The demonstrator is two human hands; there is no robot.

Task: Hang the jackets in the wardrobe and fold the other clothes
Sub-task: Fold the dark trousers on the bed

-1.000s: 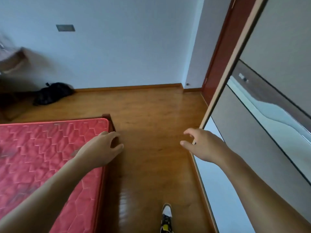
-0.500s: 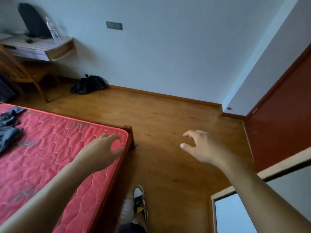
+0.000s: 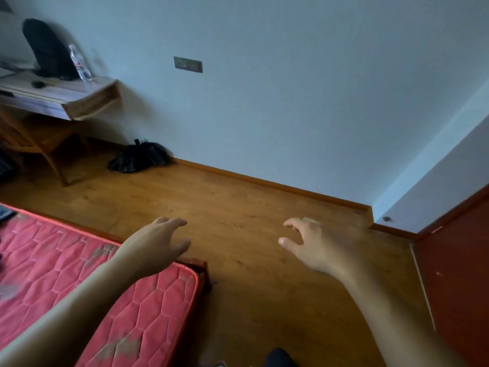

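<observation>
My left hand [image 3: 156, 243] hovers over the corner of the red quilted mattress [image 3: 79, 282], fingers spread and holding nothing. My right hand [image 3: 315, 243] floats above the wooden floor to its right, also open with nothing in it. A sliver of dark clothing [image 3: 4, 213] shows at the far left edge on the mattress. The wardrobe is out of view.
A dark red door [image 3: 457, 274] stands at the right. A black bag [image 3: 139, 157] lies on the wooden floor [image 3: 251, 207] by the wall. A wooden desk [image 3: 60, 94] at the back left carries a dark bag and a water bottle [image 3: 79, 63].
The view has swung left, away from the wardrobe's sliding door toward the bed and desk. Both hands stay open and raised in front of me.
</observation>
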